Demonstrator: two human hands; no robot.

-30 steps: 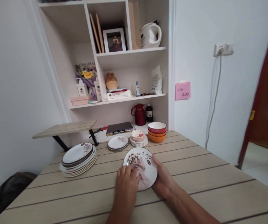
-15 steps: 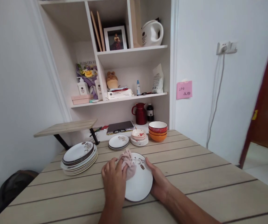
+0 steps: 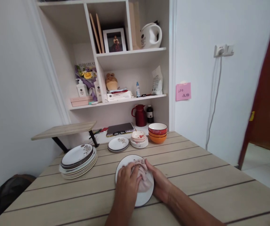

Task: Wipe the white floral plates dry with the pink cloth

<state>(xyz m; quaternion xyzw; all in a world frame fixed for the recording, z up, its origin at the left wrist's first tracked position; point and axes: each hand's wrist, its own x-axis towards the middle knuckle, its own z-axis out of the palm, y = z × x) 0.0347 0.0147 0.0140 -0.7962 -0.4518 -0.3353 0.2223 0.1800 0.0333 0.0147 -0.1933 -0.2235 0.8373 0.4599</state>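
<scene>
A white plate with a dark rim is held over the near middle of the wooden table, its face tilted toward me. My right hand grips its right edge, thumb on the face and fingers behind. A crumpled pale pink cloth lies against the plate's face, bunched under my left hand, whose fingers are closed on it. The cloth and left hand cover most of the plate's printed pattern.
At the left stands a tall stack of plates. Farther back are two flat plates, small dishes and stacked bowls. A small raised stand, a red jug and white shelves are behind.
My left hand has moved right with the cloth, from the plate's left edge to across its middle. The right hand keeps its hold on the plate's edge.
</scene>
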